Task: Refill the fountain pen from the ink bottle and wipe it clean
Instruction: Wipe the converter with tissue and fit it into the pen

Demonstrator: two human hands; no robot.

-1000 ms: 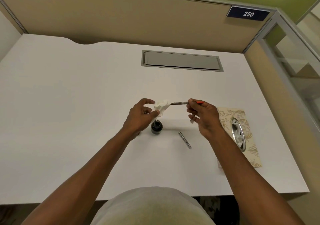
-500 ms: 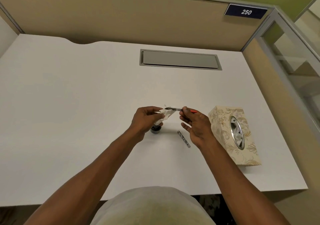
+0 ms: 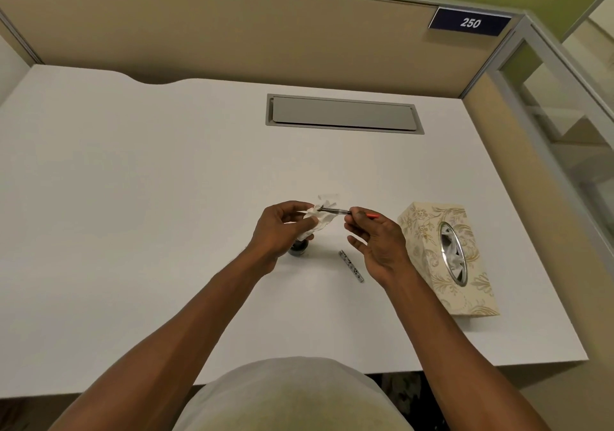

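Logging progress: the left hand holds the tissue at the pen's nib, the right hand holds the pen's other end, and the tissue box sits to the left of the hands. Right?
Not quite. The head view shows the tissue box to the right of the hands. The rest stands: left hand holds the tissue at the nib, right hand holds the pen.

- The left hand [image 3: 282,228] is closing round the crumpled tissue [image 3: 317,219]; a second ago its fingers were spread open, now they are curling over the wad.
- The tissue is now wrapping the nib end of the fountain pen [image 3: 335,211], where earlier it was only meeting the tip.
- The right hand [image 3: 378,241] is pinching the pen at its rear, with the lower fingers now spreading apart below it.
- Both hands are now covering more of the ink bottle [image 3: 298,249]; only its lower edge is showing under the left hand.
- The head camera is shifting, so the tissue box [image 3: 428,231] is now showing its side wall.
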